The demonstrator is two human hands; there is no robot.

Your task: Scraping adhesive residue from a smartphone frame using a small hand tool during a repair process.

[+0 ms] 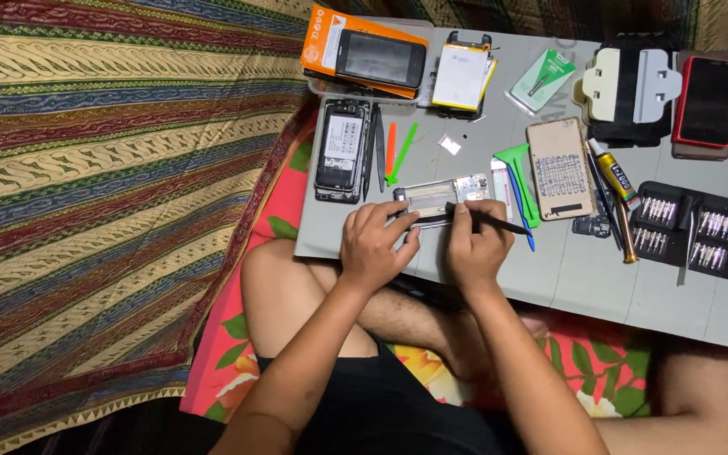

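1. Two hands work on our silver opened phone frame [441,199], lying at the grey mat's [566,278] near edge.
2. Our left hand [374,244] grips the frame's nine-o'clock end.
3. Our right hand [475,244] pinches a slim black pry tool [486,219], tip on the frame.

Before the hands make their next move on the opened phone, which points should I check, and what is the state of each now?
1. Left hand steadies the opened phone: ok, its fingers rest on the phone's left end.
2. Right hand holds the black tool firmly: ok, the fingers close around it.
3. Tool tip sits on the right spot inside the phone: cannot tell, too small to see.
4. Phone lies flat on the grey board: ok.
5. Spare pry tools within reach: ok, green pry tools lie just right of the phone.
6. Loose screws kept safe: cannot tell, none visible.
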